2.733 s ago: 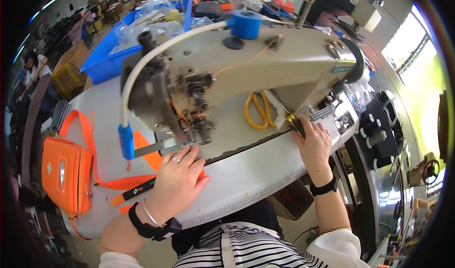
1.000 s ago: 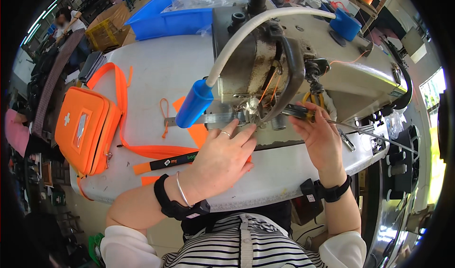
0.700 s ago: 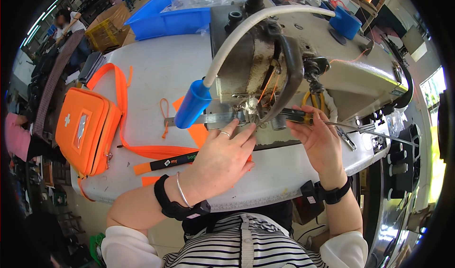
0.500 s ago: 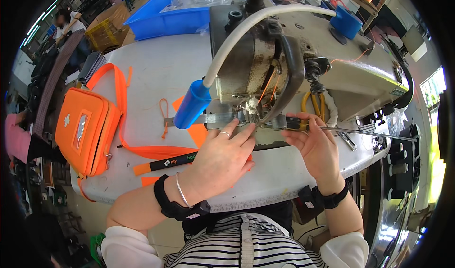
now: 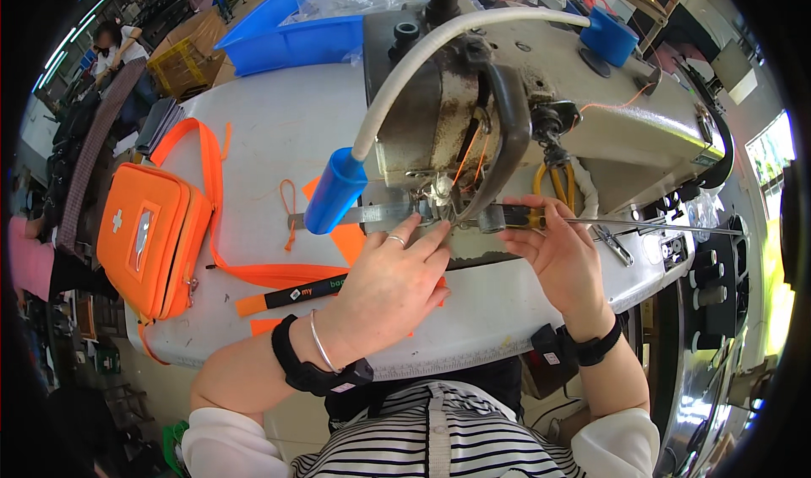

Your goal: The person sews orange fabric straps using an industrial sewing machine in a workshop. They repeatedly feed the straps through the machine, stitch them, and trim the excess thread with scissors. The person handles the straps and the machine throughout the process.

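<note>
Since earlier frame right hand (image 5: 564,254) lowered long yellow-handled steel screwdriver (image 5: 541,218), gripped level, tip at needle area of beige industrial sewing machine (image 5: 541,98); left hand (image 5: 397,279) flat, open on orange webbing piece (image 5: 348,240); adjustment apparently begun, unfinished

An orange pouch (image 5: 148,237) lies left; blue bin (image 5: 279,34) behind.

One camera sits on the person's head. It looks down, close, at the sewing machine (image 5: 524,106), the white surface (image 5: 279,131) and both arms coming up from below.
</note>
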The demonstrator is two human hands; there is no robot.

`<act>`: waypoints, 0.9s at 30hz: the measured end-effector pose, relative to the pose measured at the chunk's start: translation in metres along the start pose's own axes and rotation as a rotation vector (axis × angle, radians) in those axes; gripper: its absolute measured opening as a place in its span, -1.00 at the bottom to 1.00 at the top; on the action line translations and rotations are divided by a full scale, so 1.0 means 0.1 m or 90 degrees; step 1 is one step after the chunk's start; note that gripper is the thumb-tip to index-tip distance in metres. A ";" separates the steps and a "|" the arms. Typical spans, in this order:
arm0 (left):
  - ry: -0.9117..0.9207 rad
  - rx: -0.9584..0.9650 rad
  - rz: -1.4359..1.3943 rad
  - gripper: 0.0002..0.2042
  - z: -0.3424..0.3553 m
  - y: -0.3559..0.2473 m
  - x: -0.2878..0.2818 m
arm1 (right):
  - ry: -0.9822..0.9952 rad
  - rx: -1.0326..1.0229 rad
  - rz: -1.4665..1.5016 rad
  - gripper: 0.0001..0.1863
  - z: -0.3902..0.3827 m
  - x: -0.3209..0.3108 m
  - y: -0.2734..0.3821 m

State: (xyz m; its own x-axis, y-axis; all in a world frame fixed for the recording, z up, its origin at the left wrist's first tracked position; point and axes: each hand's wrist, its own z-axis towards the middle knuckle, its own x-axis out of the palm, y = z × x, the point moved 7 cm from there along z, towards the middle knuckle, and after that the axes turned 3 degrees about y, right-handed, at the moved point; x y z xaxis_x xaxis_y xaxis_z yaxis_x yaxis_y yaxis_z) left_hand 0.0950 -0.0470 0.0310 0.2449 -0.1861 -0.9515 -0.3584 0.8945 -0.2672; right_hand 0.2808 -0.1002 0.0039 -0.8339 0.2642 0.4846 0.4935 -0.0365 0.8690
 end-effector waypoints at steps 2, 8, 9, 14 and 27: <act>-0.001 -0.005 -0.002 -0.56 0.00 0.01 0.01 | 0.001 0.006 -0.004 -0.65 -0.01 0.01 -0.02; -0.005 0.000 0.000 -0.56 0.01 -0.01 0.01 | 0.008 0.036 -0.026 -0.64 -0.04 0.09 -0.02; -0.003 -0.002 -0.001 -0.56 0.01 -0.01 0.00 | 0.026 0.050 -0.026 -0.64 -0.04 0.14 -0.04; 0.004 -0.007 -0.003 -0.57 0.01 0.01 -0.01 | 0.009 -0.051 0.030 -0.65 0.06 -0.02 0.09; 0.006 -0.008 0.008 -0.59 0.00 0.01 -0.01 | -0.026 -0.061 -0.002 -0.67 0.13 -0.16 0.08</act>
State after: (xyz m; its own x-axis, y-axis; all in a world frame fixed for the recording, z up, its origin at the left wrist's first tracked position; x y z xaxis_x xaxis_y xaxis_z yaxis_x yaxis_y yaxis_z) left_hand 0.0945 -0.0459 0.0316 0.2322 -0.1794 -0.9560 -0.3724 0.8916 -0.2577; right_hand 0.3011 -0.0918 0.0018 -0.8241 0.3030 0.4786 0.4627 -0.1275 0.8773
